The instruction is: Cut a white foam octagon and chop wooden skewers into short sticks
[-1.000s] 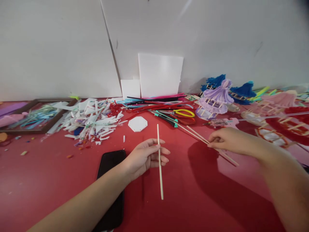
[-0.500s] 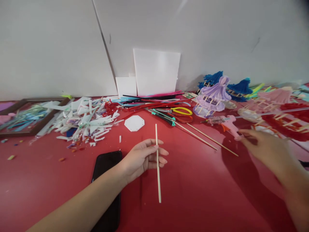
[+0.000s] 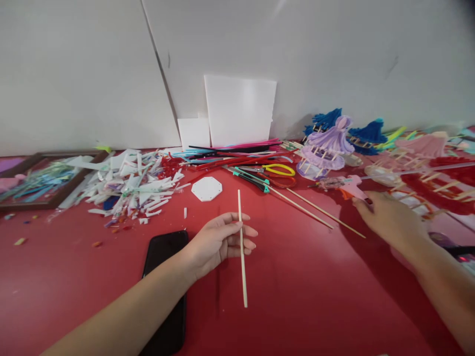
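Observation:
My left hand point(image 3: 222, 240) pinches a thin wooden stick point(image 3: 243, 267) between thumb and fingers, holding it nearly upright above the red table. At the right, my right hand point(image 3: 393, 217) is closed around the handle of a pink hot glue gun point(image 3: 352, 187), some of its fingers hidden behind the hand. The gun's nozzle points left, and a clear glue stick point(image 3: 419, 171) runs out of its back. Two longer wooden sticks point(image 3: 326, 213) lie between my hands. Beyond my left hand is a white octagonal board point(image 3: 207, 189) with small holes near its edge.
A black phone point(image 3: 163, 316) lies under my left forearm. White scraps point(image 3: 126, 183) pile up at the left by a brown frame point(image 3: 55, 197). Pipe cleaners point(image 3: 230, 159), a box cutter point(image 3: 252, 180) and yellow-handled scissors point(image 3: 280, 170) lie behind. A purple tiered model point(image 3: 328, 147) stands at the right.
My right hand has moved left and forward onto the glue gun's handle and closed around it. My left hand and its stick have hardly moved.

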The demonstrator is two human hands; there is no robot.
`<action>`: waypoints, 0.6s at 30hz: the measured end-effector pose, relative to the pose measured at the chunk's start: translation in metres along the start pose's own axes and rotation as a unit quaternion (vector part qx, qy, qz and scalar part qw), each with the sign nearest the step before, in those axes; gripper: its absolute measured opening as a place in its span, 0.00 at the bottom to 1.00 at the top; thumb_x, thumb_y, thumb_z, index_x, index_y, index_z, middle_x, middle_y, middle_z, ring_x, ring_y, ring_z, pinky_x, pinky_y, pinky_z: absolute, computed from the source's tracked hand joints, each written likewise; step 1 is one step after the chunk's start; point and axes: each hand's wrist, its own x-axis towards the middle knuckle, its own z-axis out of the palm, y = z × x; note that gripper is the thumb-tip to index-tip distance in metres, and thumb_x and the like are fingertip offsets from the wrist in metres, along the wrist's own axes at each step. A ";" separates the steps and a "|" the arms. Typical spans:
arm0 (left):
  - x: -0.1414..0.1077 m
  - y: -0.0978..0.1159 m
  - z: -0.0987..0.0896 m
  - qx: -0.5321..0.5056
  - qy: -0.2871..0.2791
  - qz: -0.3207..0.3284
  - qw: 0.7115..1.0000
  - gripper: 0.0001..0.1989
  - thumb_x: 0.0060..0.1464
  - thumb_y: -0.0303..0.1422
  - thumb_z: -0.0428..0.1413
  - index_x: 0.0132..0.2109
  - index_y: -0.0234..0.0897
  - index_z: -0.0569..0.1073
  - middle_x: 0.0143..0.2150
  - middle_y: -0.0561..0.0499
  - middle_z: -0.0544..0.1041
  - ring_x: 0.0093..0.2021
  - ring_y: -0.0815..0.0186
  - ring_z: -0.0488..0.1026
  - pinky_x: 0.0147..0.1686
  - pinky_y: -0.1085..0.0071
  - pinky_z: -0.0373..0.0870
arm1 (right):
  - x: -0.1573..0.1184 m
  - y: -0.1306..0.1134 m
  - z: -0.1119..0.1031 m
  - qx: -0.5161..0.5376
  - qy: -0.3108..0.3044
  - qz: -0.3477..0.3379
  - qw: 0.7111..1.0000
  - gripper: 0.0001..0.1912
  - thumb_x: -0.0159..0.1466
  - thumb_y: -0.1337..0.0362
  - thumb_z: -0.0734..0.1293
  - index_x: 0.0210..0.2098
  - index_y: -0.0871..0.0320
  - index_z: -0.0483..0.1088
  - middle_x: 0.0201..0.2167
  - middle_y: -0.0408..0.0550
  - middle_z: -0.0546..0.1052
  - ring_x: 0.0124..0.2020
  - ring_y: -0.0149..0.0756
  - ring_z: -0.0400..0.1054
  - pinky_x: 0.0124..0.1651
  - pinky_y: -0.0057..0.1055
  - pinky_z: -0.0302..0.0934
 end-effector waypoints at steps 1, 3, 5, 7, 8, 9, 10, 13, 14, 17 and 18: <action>0.000 0.000 0.000 0.001 -0.001 0.002 1.000 0.04 0.61 0.24 0.50 0.42 0.33 0.68 0.32 0.48 0.79 0.25 0.70 0.77 0.29 0.74 0.74 | -0.001 0.000 0.000 -0.003 0.005 0.008 1.000 0.21 0.67 0.59 0.53 0.44 0.68 0.70 0.37 0.71 0.76 0.41 0.56 0.72 0.38 0.42 0.61; 0.002 -0.002 -0.001 0.012 0.005 0.015 1.000 0.05 0.60 0.25 0.51 0.43 0.34 0.68 0.32 0.48 0.79 0.24 0.70 0.76 0.29 0.73 0.73 | -0.005 -0.002 -0.004 -0.009 0.021 0.034 0.999 0.23 0.68 0.58 0.51 0.47 0.70 0.68 0.39 0.73 0.75 0.42 0.58 0.71 0.38 0.44 0.61; 0.002 -0.006 0.000 0.053 0.027 0.047 0.997 0.07 0.59 0.26 0.52 0.45 0.35 0.66 0.32 0.48 0.79 0.24 0.69 0.75 0.28 0.73 0.72 | -0.010 -0.007 -0.012 -0.003 0.055 0.047 0.997 0.23 0.67 0.57 0.52 0.51 0.68 0.65 0.40 0.71 0.74 0.44 0.58 0.70 0.39 0.44 0.61; 0.000 -0.013 0.003 0.150 0.062 0.101 0.982 0.12 0.57 0.28 0.54 0.49 0.36 0.66 0.30 0.50 0.79 0.26 0.67 0.74 0.29 0.72 0.70 | -0.016 -0.018 -0.021 0.032 0.110 0.036 0.993 0.19 0.66 0.57 0.54 0.50 0.62 0.64 0.39 0.66 0.75 0.43 0.55 0.70 0.42 0.43 0.62; -0.001 -0.017 0.005 0.219 0.081 0.132 0.963 0.15 0.56 0.29 0.56 0.50 0.37 0.66 0.28 0.51 0.79 0.27 0.66 0.74 0.31 0.71 0.69 | -0.019 -0.025 -0.026 0.061 0.145 0.022 0.987 0.17 0.65 0.58 0.55 0.48 0.59 0.65 0.36 0.63 0.74 0.40 0.53 0.71 0.42 0.42 0.62; -0.004 -0.020 0.007 0.291 0.100 0.164 0.937 0.16 0.55 0.31 0.58 0.51 0.37 0.67 0.28 0.51 0.78 0.29 0.64 0.73 0.33 0.70 0.68 | -0.023 -0.033 -0.030 0.093 0.168 -0.002 0.981 0.14 0.64 0.59 0.55 0.45 0.57 0.65 0.33 0.60 0.74 0.36 0.51 0.71 0.40 0.41 0.63; -0.007 -0.023 0.009 0.357 0.115 0.197 0.906 0.17 0.54 0.32 0.59 0.51 0.37 0.69 0.30 0.50 0.78 0.31 0.63 0.73 0.36 0.68 0.68 | -0.026 -0.042 -0.034 0.120 0.190 -0.030 0.974 0.12 0.63 0.59 0.56 0.43 0.56 0.64 0.30 0.57 0.73 0.33 0.49 0.71 0.38 0.40 0.64; -0.014 -0.028 0.015 0.460 0.132 0.289 0.829 0.16 0.52 0.35 0.61 0.49 0.39 0.74 0.44 0.43 0.75 0.41 0.58 0.72 0.44 0.66 0.67 | -0.036 -0.065 -0.039 0.163 0.246 -0.141 0.945 0.09 0.64 0.60 0.57 0.42 0.54 0.62 0.31 0.56 0.73 0.32 0.47 0.71 0.37 0.39 0.65; -0.015 -0.029 0.017 0.463 0.125 0.310 0.821 0.15 0.53 0.35 0.60 0.48 0.39 0.75 0.48 0.42 0.73 0.45 0.57 0.71 0.45 0.66 0.67 | -0.039 -0.072 -0.039 0.172 0.254 -0.175 0.936 0.08 0.64 0.62 0.58 0.43 0.54 0.61 0.32 0.55 0.73 0.32 0.46 0.71 0.36 0.39 0.65; -0.015 -0.027 0.018 0.432 0.090 0.315 0.841 0.13 0.54 0.36 0.60 0.46 0.39 0.75 0.49 0.42 0.72 0.45 0.59 0.72 0.41 0.70 0.70 | -0.047 -0.084 -0.035 0.192 0.260 -0.252 0.912 0.10 0.64 0.65 0.59 0.46 0.53 0.60 0.32 0.51 0.73 0.31 0.43 0.69 0.34 0.38 0.65; -0.015 -0.026 0.019 0.415 0.085 0.301 0.854 0.12 0.53 0.36 0.61 0.44 0.38 0.75 0.46 0.43 0.74 0.43 0.61 0.73 0.40 0.71 0.71 | -0.049 -0.085 -0.033 0.197 0.257 -0.266 0.908 0.12 0.64 0.67 0.60 0.48 0.53 0.60 0.32 0.50 0.72 0.31 0.43 0.69 0.34 0.37 0.65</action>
